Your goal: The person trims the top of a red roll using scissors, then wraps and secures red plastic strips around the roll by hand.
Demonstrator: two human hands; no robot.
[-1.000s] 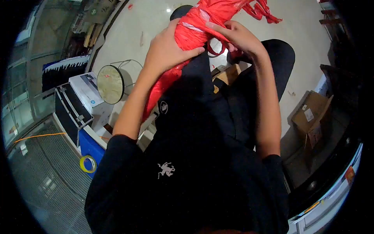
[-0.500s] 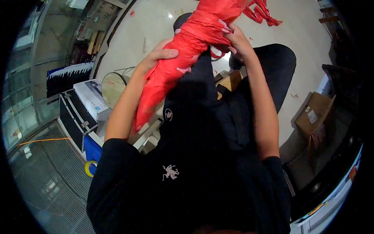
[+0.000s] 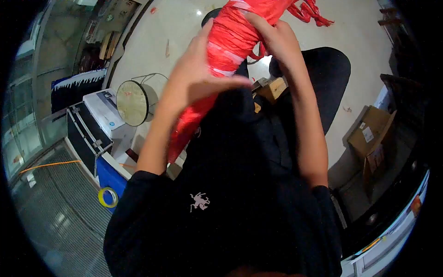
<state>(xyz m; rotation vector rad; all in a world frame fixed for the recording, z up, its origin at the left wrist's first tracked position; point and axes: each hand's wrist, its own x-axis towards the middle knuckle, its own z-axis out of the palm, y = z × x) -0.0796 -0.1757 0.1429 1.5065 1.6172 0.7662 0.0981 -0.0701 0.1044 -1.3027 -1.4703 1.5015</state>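
A long bundle wrapped in red plastic (image 3: 233,34) lies slantwise over my lap, thick at the top and narrowing toward the lower left. Paler pink bands cross its wrapping. My left hand (image 3: 196,76) is at the bundle's left side, fingers apart and thumb stretched out across it, slightly blurred. Higher up, my right hand (image 3: 277,39) is wrapped round the bundle's right side, with the thumb on top and the other fingers partly hidden. Loose red strips (image 3: 311,13) trail at the upper right.
On the left are a round stool (image 3: 132,102), a white box (image 3: 104,108), a black case (image 3: 85,134) and a tape roll (image 3: 108,197) by a blue container. An open cardboard box (image 3: 370,131) stands at the right. Small wooden blocks (image 3: 274,89) lie between my legs.
The bundle's lower end swung out left, then came back toward my body. My left hand has loosened and spread its fingers. My right hand has moved onto the bundle's upper part.
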